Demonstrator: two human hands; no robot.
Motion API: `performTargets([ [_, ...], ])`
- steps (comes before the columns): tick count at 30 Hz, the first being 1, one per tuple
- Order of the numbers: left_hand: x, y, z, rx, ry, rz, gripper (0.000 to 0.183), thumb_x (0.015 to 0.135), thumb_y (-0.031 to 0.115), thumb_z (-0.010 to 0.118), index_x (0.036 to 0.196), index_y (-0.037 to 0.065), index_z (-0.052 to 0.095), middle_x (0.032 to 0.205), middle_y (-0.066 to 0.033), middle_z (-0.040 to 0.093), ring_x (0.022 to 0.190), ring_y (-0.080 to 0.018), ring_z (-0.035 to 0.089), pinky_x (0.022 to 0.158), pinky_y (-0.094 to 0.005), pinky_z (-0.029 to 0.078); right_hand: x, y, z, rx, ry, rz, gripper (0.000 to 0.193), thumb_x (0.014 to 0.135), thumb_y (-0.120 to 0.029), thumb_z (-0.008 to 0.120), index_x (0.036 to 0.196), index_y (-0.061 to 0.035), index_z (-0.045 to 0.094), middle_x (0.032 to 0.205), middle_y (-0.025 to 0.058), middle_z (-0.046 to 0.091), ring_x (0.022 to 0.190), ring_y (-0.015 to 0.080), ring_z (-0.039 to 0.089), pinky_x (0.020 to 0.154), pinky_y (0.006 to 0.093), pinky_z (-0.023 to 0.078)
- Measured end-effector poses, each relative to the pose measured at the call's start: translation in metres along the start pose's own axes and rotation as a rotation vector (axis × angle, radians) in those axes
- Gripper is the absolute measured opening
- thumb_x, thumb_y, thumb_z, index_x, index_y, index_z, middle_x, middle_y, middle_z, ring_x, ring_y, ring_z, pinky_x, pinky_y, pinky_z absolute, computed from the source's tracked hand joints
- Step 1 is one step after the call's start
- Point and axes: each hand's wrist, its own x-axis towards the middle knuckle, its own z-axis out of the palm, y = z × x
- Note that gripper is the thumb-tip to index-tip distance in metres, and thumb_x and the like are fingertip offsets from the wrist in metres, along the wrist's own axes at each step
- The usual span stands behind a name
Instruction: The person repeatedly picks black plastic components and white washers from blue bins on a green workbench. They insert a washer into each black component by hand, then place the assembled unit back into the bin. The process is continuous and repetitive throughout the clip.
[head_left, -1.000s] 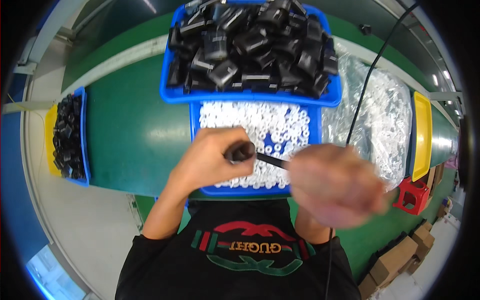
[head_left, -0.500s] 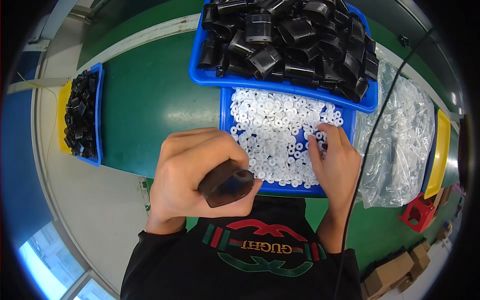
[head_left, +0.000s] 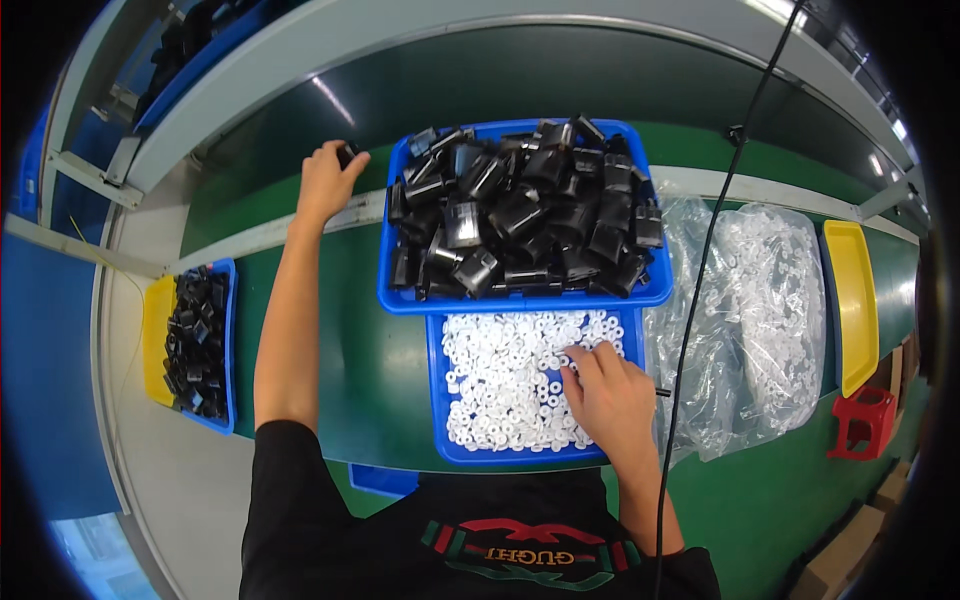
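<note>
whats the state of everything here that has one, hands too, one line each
Left hand, stretched out, closed on a black part
Black part, gripped, mostly hidden
Right hand, curled over the white rings
Black rod, jutting from the right hand, mostly hidden
White rings, loose, unevenly spread
Lower blue tray, holding the rings
Large blue tray, heaped with black parts
Clear plastic bag, crumpled, white pieces inside
Black cable, uncoiled, running across the view

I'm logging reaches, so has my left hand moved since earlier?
Yes, forward and left: your left hand is now near the pale far rail of the green bench.
</note>
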Motion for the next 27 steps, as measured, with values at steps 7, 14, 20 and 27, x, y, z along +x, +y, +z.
performTargets([
  [7,0.021,0.012,0.022,0.185,-0.186,-0.028,0.065,0.083,0.052,0.065,0.129,0.007,0.056,0.123,-0.0230,0.056,0.118,-0.0417,0.047,0.101,-0.0447,0.040,-0.003,0.003,0.001,0.034,0.024,-0.030,0.013,0.075,-0.013,0.072,0.085,-0.0109,0.064,0.075,0.0035,0.051,0.060,0.0198,0.059,0.053,0.0331,0.048],
  [14,-0.007,0.070,-0.033,-0.300,-0.146,0.040,0.040,0.083,0.018,0.066,0.121,0.007,0.062,0.102,-0.0103,0.058,0.085,-0.0192,0.058,0.078,-0.0343,0.048,-0.005,0.006,0.001,0.033,0.005,-0.045,0.015,0.074,-0.015,0.072,0.085,-0.0107,0.062,0.076,0.0031,0.051,0.059,0.0179,0.060,0.052,0.0319,0.047],
  [20,-0.059,0.073,-0.066,-0.560,-0.451,0.091,0.043,0.078,0.015,0.068,0.119,0.007,0.062,0.106,-0.0063,0.056,0.082,-0.0122,0.053,0.073,-0.0297,0.047,-0.003,0.003,0.002,0.071,-0.006,-0.038,0.014,0.072,-0.012,0.071,0.078,-0.0102,0.058,0.075,0.0038,0.051,0.058,0.0192,0.059,0.052,0.0318,0.047],
  [27,-0.071,0.069,-0.055,-0.811,-0.407,0.083,0.056,0.070,0.008,0.077,0.122,0.009,0.055,0.110,-0.0039,0.057,0.093,-0.0121,0.053,0.074,-0.0276,0.045,-0.003,0.003,0.000,0.281,0.170,-0.012,0.021,0.064,-0.001,0.073,0.075,-0.0078,0.056,0.080,0.0056,0.057,0.057,0.0214,0.059,0.049,0.0313,0.047],
])
